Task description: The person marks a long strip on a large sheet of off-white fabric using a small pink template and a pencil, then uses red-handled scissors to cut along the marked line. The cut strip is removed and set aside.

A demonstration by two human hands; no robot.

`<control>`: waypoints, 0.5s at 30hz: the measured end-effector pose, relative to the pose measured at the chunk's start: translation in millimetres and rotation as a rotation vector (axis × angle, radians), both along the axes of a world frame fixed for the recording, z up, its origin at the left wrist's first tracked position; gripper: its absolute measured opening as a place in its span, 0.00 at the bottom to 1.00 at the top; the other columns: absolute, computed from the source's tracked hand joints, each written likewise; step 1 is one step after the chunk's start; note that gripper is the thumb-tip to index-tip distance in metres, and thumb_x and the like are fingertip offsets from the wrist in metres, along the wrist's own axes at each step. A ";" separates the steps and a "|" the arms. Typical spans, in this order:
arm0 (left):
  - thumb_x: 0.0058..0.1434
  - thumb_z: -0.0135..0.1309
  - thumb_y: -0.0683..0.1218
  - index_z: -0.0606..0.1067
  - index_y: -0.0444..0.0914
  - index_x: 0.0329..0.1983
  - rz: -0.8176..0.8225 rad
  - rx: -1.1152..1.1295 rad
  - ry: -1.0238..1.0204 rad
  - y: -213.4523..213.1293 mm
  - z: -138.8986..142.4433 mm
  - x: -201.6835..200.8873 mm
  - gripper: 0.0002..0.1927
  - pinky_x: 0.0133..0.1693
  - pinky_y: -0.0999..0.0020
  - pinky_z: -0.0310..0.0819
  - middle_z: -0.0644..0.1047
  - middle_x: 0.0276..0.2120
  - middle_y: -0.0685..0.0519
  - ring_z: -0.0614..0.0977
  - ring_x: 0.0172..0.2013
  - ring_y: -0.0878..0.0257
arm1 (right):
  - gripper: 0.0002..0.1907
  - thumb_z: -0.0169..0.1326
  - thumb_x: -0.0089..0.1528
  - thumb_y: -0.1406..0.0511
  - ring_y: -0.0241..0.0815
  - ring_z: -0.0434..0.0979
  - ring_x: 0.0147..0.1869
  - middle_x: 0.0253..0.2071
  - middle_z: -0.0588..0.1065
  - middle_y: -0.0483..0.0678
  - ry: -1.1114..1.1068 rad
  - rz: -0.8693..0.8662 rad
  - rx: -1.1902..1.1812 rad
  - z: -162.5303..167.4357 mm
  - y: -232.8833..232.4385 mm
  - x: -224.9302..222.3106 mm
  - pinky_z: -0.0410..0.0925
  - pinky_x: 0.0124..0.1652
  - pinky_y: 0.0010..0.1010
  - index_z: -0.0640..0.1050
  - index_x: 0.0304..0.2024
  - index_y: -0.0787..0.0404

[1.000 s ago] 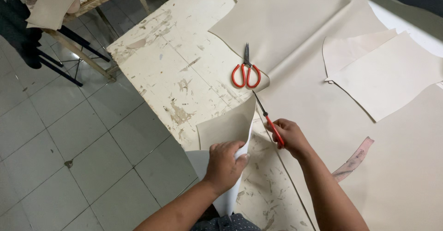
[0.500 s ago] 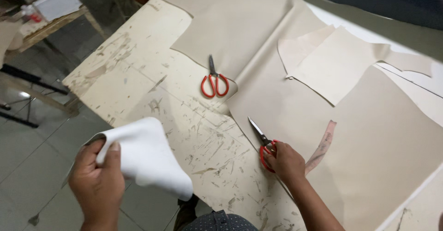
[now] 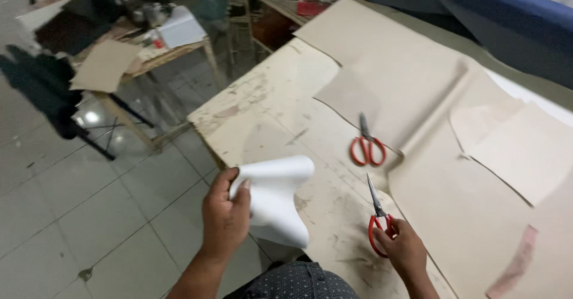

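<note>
left hand (image 3: 225, 215) pinching a curled white cut piece (image 3: 276, 199) just off the table (image 3: 262, 105) edge, over the floor | right hand (image 3: 404, 248) wrapped round red-handled scissors (image 3: 377, 218), blades up, on the table | second red scissors (image 3: 366, 144) lying on the beige sheet (image 3: 418, 84), well apart

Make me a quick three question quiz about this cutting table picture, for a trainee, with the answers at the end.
1. True or false: the right hand holds red-handled scissors.
2. What does the left hand hold: A) a curled white cut piece, B) a tape measure, C) a pencil?
3. Where is the second pair of red-handled scissors?

Key
1. True.
2. A.
3. Lying untouched on the worn table, at the edge of the beige sheet, beyond the right hand.
</note>
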State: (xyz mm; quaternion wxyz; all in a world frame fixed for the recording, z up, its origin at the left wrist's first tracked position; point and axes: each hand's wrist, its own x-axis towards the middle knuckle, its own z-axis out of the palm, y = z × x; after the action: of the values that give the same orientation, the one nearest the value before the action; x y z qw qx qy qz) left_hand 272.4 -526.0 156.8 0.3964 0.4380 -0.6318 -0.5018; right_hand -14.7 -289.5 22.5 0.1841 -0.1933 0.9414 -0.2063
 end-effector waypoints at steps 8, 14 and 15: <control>0.67 0.53 0.44 0.75 0.40 0.66 0.139 0.242 -0.040 -37.3 -13.4 54.9 0.24 0.26 0.69 0.70 0.80 0.33 0.43 0.72 0.23 0.67 | 0.32 0.64 0.53 0.46 0.47 0.84 0.38 0.37 0.83 0.52 -0.001 0.277 -0.068 -26.6 -111.2 10.1 0.74 0.41 0.37 0.81 0.50 0.61; 0.65 0.52 0.47 0.75 0.40 0.61 0.505 0.316 -0.075 -64.8 -24.7 95.9 0.21 0.34 0.69 0.78 0.84 0.36 0.51 0.82 0.31 0.69 | 0.33 0.63 0.53 0.45 0.46 0.84 0.39 0.39 0.83 0.51 0.034 0.403 -0.021 -19.9 -200.7 -6.6 0.74 0.41 0.36 0.81 0.50 0.61; 0.65 0.52 0.48 0.76 0.40 0.60 0.558 0.312 -0.083 -70.9 -28.2 105.3 0.20 0.36 0.70 0.79 0.84 0.36 0.52 0.83 0.32 0.70 | 0.34 0.63 0.54 0.45 0.46 0.84 0.39 0.39 0.83 0.51 0.027 0.401 0.010 -19.3 -217.4 -6.5 0.74 0.41 0.37 0.80 0.51 0.62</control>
State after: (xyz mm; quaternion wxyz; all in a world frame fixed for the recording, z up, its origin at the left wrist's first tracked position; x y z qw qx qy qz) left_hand 377.8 -596.8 128.6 0.4207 0.6698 -0.4186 -0.4462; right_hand -21.3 -507.0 3.2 0.2099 -0.3785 0.8874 -0.1585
